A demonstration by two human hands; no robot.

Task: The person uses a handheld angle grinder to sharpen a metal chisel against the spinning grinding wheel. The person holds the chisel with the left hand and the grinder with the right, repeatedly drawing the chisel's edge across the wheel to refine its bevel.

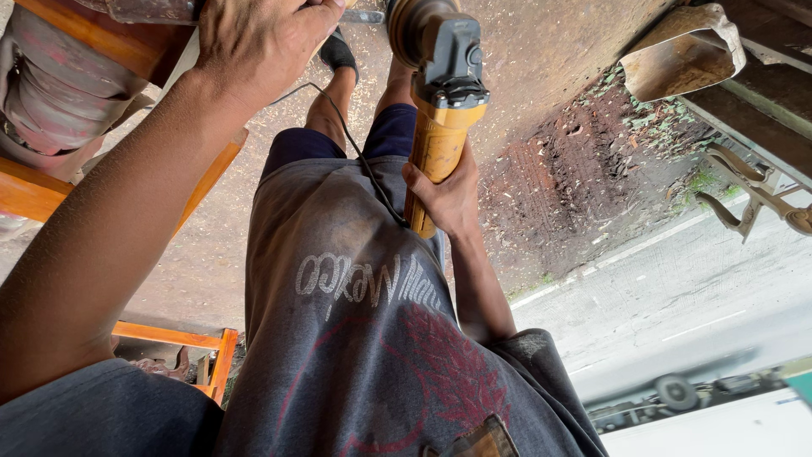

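Observation:
My right hand (448,196) is closed around the yellow body of an angle grinder (440,127). Its grey head and round sanding disc (413,30) point away from me, toward my feet. A black cord (355,152) runs from the grinder across my grey shirt. My left hand (254,38) reaches out at the upper left, with its fingers curled over the edge of an orange-brown wooden frame (127,38). The fingertips are cut off by the top of the picture.
More orange wooden rails (173,336) stand low at the left. My legs and a dark shoe (338,52) stand on dusty ground (541,51). Pale carved wooden pieces (748,190) lie at the right. A paved road with a vehicle wheel (677,391) fills the lower right.

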